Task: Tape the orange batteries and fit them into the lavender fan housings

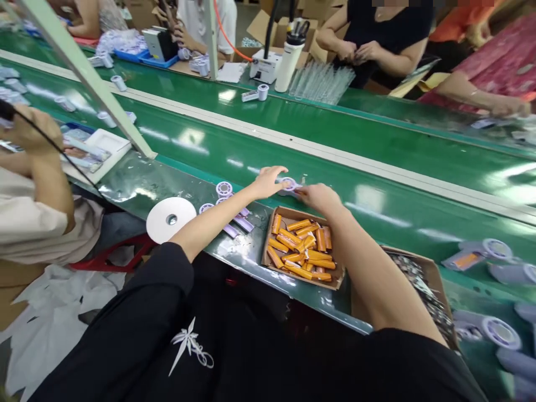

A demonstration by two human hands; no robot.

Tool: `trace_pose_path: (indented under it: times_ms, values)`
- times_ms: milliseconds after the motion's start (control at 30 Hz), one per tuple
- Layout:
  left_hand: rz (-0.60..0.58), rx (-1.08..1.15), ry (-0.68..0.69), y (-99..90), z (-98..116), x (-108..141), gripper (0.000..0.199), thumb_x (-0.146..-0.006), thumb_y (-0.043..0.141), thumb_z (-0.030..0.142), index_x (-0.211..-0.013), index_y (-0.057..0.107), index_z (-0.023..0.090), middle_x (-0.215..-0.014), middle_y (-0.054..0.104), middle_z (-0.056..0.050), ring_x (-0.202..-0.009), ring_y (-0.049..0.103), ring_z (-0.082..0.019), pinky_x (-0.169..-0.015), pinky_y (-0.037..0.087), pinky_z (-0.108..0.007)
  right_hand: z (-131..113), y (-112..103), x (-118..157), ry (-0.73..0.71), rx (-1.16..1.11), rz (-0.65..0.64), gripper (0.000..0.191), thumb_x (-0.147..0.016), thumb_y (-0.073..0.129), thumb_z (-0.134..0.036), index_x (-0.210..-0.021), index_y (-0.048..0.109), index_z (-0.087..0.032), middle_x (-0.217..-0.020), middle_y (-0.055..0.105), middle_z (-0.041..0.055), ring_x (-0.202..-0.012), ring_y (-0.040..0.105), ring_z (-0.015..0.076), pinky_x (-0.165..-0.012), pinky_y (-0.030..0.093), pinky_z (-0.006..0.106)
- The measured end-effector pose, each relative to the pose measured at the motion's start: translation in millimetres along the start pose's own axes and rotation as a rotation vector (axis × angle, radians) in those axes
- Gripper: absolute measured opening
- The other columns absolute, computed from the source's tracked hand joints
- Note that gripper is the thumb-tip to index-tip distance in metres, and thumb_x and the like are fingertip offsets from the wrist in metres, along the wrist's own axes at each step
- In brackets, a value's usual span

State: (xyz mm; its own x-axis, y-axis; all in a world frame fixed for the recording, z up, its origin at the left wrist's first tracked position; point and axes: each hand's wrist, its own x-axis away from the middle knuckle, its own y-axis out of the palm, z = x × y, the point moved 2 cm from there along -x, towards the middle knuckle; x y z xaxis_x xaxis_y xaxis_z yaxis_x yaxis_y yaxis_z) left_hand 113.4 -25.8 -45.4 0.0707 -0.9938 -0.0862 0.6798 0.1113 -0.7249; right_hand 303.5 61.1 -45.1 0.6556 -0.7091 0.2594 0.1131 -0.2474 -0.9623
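**Our two hands are meeting at a lilac ring-headed housing [288, 184] above a green conveyor belt [397, 192]**

We are looking down along our own bare forearms. The housing is hovering over the belt's near edge, just beyond a cardboard box [339, 275] that is holding orange cylindrical cells [320, 240]. Our right hand [321, 198] is pinching the housing's right side between its fingertips. Our left hand [268, 182] is reaching its thumb to the ring; we are not able to tell whether its fingers are closing on the part.

Near our left forearm, similar lilac pieces [224, 190] are lying on the bench beside a white reel [180, 213]. Beyond our right forearm, a second box [439, 285] is holding small metallic parts, and more housings [498, 248] are lying farther right. Co-workers are sitting across the belt.
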Motion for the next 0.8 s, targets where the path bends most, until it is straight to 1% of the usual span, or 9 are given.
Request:
trace_pose_path:
  times_ms: [100,200,233,333,400,467,567,667,800]
  values:
    - [0.124,0.069,0.109,-63.7,-30,109,0.023,-0.102,0.059,0.039,-0.104,0.073,0.022,-0.126,0.076,-0.009,-0.123,0.067,-0.023,-0.114,0.046,-0.038,37,11,13,-0.052,-0.106,0.066,0.046,-0.095,0.068,-0.024,-0.14,0.074,-0.023,-0.137,0.074,0.0152,-0.128,0.07,0.0377,-0.11,0.054,0.049]
    - [0.102,-0.152,-0.024,-126.6,-77,232,0.028,-0.096,0.064,0.047,-0.082,0.072,0.025,-0.115,0.079,-0.005,-0.115,0.069,-0.023,-0.113,0.048,-0.04,55,13,44,-0.128,-0.257,0.222,0.04,-0.096,0.066,-0.034,-0.133,0.078,-0.024,-0.146,0.069,0.0146,-0.138,0.064,0.0357,-0.118,0.05,0.046]
    - [0.072,-0.186,-0.056,-142.5,-93,267,0.022,-0.087,0.074,0.047,-0.086,0.075,0.026,-0.117,0.08,-0.005,-0.119,0.068,-0.027,-0.116,0.046,-0.045,52,10,60,-0.148,-0.314,0.279,0.039,-0.098,0.064,-0.039,-0.131,0.079,-0.025,-0.144,0.07,0.0144,-0.137,0.065,0.0353,-0.117,0.05,0.047]
    - [-0.046,-0.389,-0.206,-166.8,-132,339,0.063,-0.065,0.088,0.045,-0.125,0.075,0.03,-0.14,0.073,-0.005,-0.136,0.057,-0.039,-0.117,0.044,-0.059,10,-4,111,-0.242,-0.488,0.373,0.039,-0.099,0.062,-0.05,-0.128,0.079,-0.029,-0.134,0.076,0.0108,-0.127,0.071,0.0348,-0.11,0.056,0.05]
    - [-0.099,-0.474,-0.26,-165.8,-142,360,0.072,-0.067,0.086,0.038,-0.136,0.069,0.03,-0.148,0.067,-0.005,-0.143,0.05,-0.041,-0.117,0.042,-0.06,-38,-9,138,-0.288,-0.59,0.404,0.034,-0.099,0.063,-0.051,-0.12,0.08,-0.031,-0.126,0.079,0.0082,-0.118,0.074,0.0337,-0.104,0.06,0.051]
    - [-0.072,-0.477,-0.26,-158.5,-137,367,0.068,-0.071,0.084,0.035,-0.136,0.068,0.027,-0.147,0.067,-0.008,-0.143,0.047,-0.04,-0.121,0.04,-0.058,-92,-5,155,-0.308,-0.703,0.373,0.03,-0.099,0.064,-0.051,-0.112,0.081,-0.03,-0.113,0.082,0.0069,-0.102,0.078,0.0307,-0.093,0.063,0.047]
    - [0.117,-0.451,-0.266,-147.6,-109,367,0.069,-0.075,0.086,0.045,-0.136,0.062,0.022,-0.143,0.064,-0.015,-0.139,0.047,-0.039,-0.121,0.042,-0.056,-173,21,161,-0.35,-0.913,0.112,0.034,-0.097,0.067,-0.05,-0.118,0.079,-0.026,-0.092,0.082,0.0043,-0.072,0.075,0.0232,-0.071,0.061,0.036]
    - [0.312,-0.456,-0.228,-139.9,-78,367,0.07,-0.078,0.086,0.046,-0.138,0.056,0.023,-0.14,0.061,-0.016,-0.137,0.045,-0.039,-0.119,0.043,-0.058,-241,50,159,-0.389,-1.089,-0.142,0.049,-0.09,0.077,-0.051,-0.129,0.074,-0.021,-0.083,0.08,0.0017,-0.061,0.069,0.018,-0.064,0.055,0.03]
    - [0.394,-0.53,-0.176,-134.7,-69,367,0.069,-0.077,0.085,0.037,-0.138,0.055,0.027,-0.139,0.059,-0.016,-0.139,0.042,-0.042,-0.122,0.038,-0.063,-303,77,163,-0.501,-1.223,-0.346,0.034,-0.101,0.065,-0.05,-0.106,0.079,-0.019,-0.067,0.072,-0.002,-0.051,0.061,0.0134,-0.057,0.049,0.025]
